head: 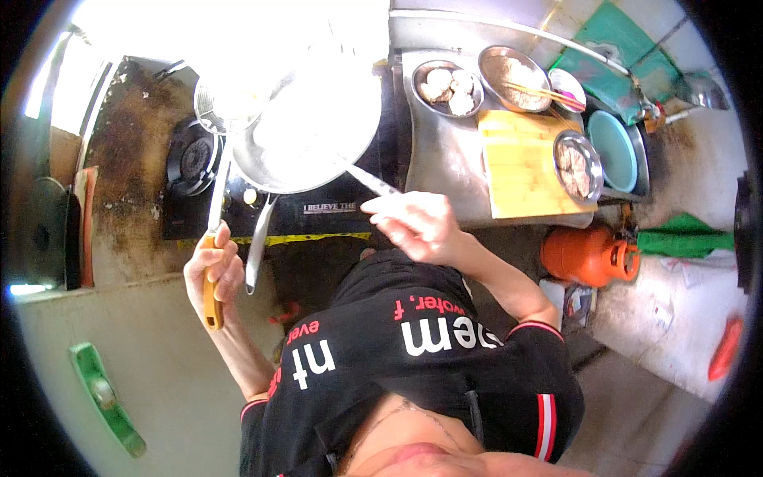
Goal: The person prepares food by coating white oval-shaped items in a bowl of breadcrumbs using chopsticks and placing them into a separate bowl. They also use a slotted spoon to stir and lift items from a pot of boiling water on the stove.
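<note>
My left hand grips the wooden handle of a wire strainer. The strainer's round basket is held over the left rim of a large metal pan on a black gas stove. In my right hand is the handle of a metal utensil, whose far end reaches into the pan. Glare washes out that end, the pan's contents and much of the basket, so I cannot tell what is in them. The pan's long metal handle points towards me, between my hands.
To the right, a steel counter bears a bowl of pale lumps, a bowl of floury mix with chopsticks, and a cutting board with a metal dish. A blue basin stands beyond; below is an orange gas cylinder.
</note>
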Available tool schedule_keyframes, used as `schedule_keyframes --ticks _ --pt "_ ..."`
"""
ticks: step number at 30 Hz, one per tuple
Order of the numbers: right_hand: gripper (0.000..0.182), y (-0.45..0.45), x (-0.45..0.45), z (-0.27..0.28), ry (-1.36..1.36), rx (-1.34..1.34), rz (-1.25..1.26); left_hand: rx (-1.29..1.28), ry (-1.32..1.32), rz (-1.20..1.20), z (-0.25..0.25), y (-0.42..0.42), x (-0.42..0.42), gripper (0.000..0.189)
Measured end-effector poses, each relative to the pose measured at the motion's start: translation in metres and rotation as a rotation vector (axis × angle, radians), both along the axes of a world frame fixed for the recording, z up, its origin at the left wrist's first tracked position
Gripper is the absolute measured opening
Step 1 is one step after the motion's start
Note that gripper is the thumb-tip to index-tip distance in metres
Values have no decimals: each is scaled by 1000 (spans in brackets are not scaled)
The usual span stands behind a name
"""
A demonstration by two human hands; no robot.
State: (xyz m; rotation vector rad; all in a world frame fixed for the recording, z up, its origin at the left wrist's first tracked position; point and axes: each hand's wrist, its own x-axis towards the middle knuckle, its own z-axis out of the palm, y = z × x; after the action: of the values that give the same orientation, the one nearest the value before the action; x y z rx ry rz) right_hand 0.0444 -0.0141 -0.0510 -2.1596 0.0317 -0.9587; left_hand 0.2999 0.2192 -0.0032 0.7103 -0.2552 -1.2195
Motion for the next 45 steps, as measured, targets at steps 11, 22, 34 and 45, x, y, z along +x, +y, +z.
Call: schedule_keyframes --ticks 11,22,34,45 --pt "21 -119 -143 -40 183 467 -131 -15 -1 247 13 -62 -87 13" --pt "21 -200 -193 -66 81 841 -367 -103 30 219 -4 -76 -94 8" --pt "44 -449 -237 -108 -312 1744 -810 -70 3 148 -3 -102 -102 25" --pt "21 -465 -133 -97 -337 684 -573 164 -87 332 26 -135 -185 18"
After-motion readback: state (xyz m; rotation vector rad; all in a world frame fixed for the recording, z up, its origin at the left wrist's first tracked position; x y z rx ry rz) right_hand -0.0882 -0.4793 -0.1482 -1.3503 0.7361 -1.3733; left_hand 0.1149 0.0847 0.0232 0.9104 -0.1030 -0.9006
